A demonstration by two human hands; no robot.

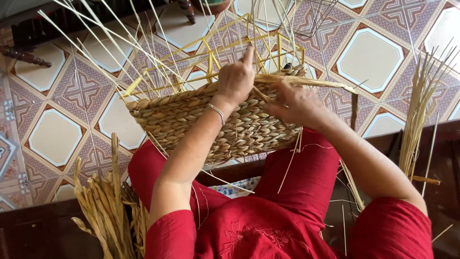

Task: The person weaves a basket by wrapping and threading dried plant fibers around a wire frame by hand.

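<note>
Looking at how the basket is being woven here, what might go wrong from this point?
The long thin spokes stick up loose and could snap or poke the left hand. The strand pulled by the right hand might fray or break. The half-woven basket rests only on the lap and could slip.

Basket (211, 120) on lap, straw bundles (108, 211) either side
</note>
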